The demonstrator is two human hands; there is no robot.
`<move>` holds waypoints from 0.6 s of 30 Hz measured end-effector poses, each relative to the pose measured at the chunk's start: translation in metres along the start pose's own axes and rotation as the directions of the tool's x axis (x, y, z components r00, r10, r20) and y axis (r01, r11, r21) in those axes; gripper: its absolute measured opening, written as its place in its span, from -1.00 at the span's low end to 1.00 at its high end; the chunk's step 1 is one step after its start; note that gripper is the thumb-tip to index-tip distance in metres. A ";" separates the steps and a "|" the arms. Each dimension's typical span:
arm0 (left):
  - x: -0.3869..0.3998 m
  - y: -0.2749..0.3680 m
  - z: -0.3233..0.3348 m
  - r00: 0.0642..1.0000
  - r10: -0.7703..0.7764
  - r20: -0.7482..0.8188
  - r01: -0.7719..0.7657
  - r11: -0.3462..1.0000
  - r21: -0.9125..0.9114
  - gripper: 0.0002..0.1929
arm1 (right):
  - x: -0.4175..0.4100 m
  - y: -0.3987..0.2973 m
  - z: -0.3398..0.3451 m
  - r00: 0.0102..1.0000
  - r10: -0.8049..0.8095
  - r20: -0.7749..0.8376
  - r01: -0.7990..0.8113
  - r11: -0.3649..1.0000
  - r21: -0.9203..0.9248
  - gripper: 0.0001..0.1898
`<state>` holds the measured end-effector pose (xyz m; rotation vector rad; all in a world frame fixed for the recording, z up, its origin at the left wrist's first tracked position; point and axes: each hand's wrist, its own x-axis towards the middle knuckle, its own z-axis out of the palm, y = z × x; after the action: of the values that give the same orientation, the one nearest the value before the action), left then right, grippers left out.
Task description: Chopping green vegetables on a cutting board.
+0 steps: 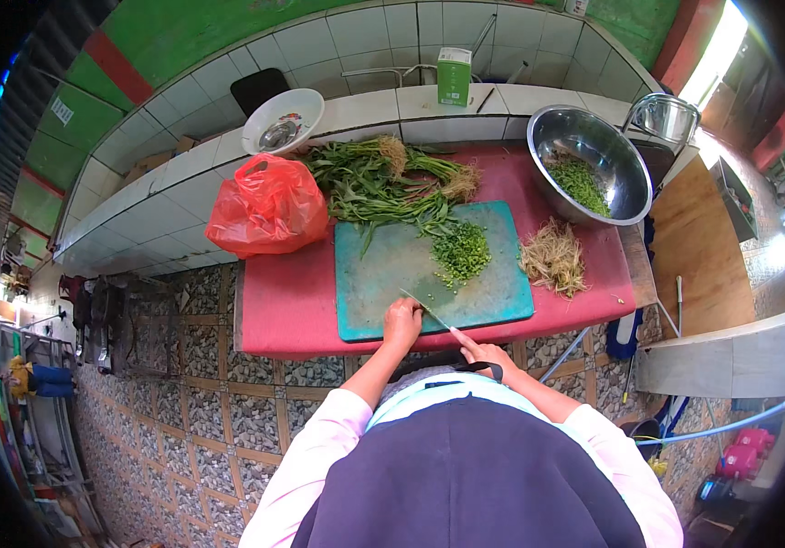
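My right hand (485, 354) is closed around the handle of a kitchen knife (433, 316), whose blade points up and to the left over the near edge of a green cutting board (385, 274). Beside the blade, my left hand (403, 320) has its fingers curled at the board's near edge; whether anything is between them cannot be told. Chopped green stems (462, 252) lie heaped on the board's right half. Behind it, bunches of leafy greens with roots (392, 185) overlap the board's far edge. Cut-off roots (554, 259) form a pile to the right of the board.
A red plastic bag (269, 205) stands at the table's left. A steel bowl (591, 164) with chopped greens is at the back right. A white bowl (283, 122) and a green box (454, 77) rest on the tiled ledge. A person (39, 380) is far off at the left.
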<state>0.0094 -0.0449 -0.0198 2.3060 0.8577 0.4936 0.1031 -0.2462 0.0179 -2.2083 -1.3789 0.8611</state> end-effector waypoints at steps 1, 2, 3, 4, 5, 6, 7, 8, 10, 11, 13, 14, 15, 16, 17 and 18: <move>0.001 0.001 0.000 1.000 0.001 0.002 -0.001 1.000 0.000 -0.95 | 0.000 0.000 0.000 1.000 0.002 0.019 -0.002 1.000 0.002 -0.42; 0.001 0.002 0.000 1.000 0.001 -0.002 -0.001 1.000 -0.006 -0.95 | 0.000 0.000 0.000 1.000 0.004 0.018 -0.004 1.000 0.004 -0.42; 0.001 0.002 0.001 1.000 0.001 -0.005 -0.001 1.000 -0.012 -0.95 | 0.002 0.000 0.000 1.000 0.009 0.014 -0.009 1.000 -0.005 -0.43; 0.001 0.001 0.001 1.000 0.002 -0.003 -0.002 1.000 -0.011 -0.95 | 0.003 -0.001 0.000 1.000 0.014 0.011 -0.014 1.000 -0.015 -0.43; 0.001 0.001 0.000 1.000 -0.001 0.002 0.001 1.000 -0.017 -0.95 | 0.007 -0.002 0.002 1.000 0.015 0.009 -0.015 1.000 -0.013 -0.43; 0.002 0.000 0.000 1.000 -0.004 0.005 0.004 1.000 -0.023 -0.95 | 0.013 -0.004 0.003 1.000 -0.012 -0.012 0.012 1.000 -0.002 -0.44; 0.001 0.001 0.001 1.000 -0.002 0.005 0.002 1.000 -0.023 -0.95 | 0.016 -0.005 0.003 0.999 -0.039 -0.035 0.039 0.999 0.008 -0.44; 0.000 0.002 0.001 1.000 0.009 -0.010 -0.010 1.000 -0.015 -0.95 | 0.016 -0.005 0.003 0.999 -0.039 -0.037 0.039 0.999 0.008 -0.44; -0.003 0.001 0.000 0.999 0.024 -0.027 -0.024 1.000 -0.005 -0.95 | 0.017 -0.007 0.001 0.999 -0.027 -0.040 0.027 1.000 -0.004 -0.45; -0.005 0.001 0.000 0.997 0.070 -0.032 -0.069 0.998 0.008 -0.95 | 0.017 -0.005 0.002 0.999 -0.029 -0.043 0.029 1.000 -0.005 -0.45; -0.010 -0.002 -0.001 0.993 0.114 -0.043 -0.113 0.993 0.024 -0.95 | 0.010 0.001 0.005 0.998 -0.042 -0.042 0.041 0.999 -0.023 -0.44; -0.011 -0.005 0.000 0.987 0.149 -0.055 -0.149 0.989 0.014 -0.94 | 0.006 0.005 0.005 0.999 -0.033 -0.039 0.032 0.999 -0.041 -0.44; -0.012 -0.004 -0.001 0.981 0.184 -0.064 -0.184 0.983 0.004 -0.93 | 0.004 0.006 0.006 0.999 -0.035 -0.039 0.033 0.999 -0.042 -0.44; -0.012 -0.004 -0.001 0.981 0.184 -0.065 -0.184 0.983 0.005 -0.93 | 0.003 0.007 0.006 0.999 -0.010 -0.052 0.007 0.999 -0.047 -0.44; -0.010 -0.004 -0.001 0.988 0.152 -0.035 -0.151 0.988 0.015 -0.93 | 0.003 0.007 0.006 0.998 0.017 -0.065 -0.020 0.999 -0.051 -0.44; -0.008 -0.002 -0.002 0.993 0.119 -0.006 -0.118 0.993 0.024 -0.92 | 0.004 0.005 0.005 0.996 0.022 -0.089 -0.025 0.999 -0.026 -0.44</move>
<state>0.0018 -0.0489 -0.0207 2.3883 0.7369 0.5463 0.1042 -0.2450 0.0100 -2.2588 -1.3332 0.7465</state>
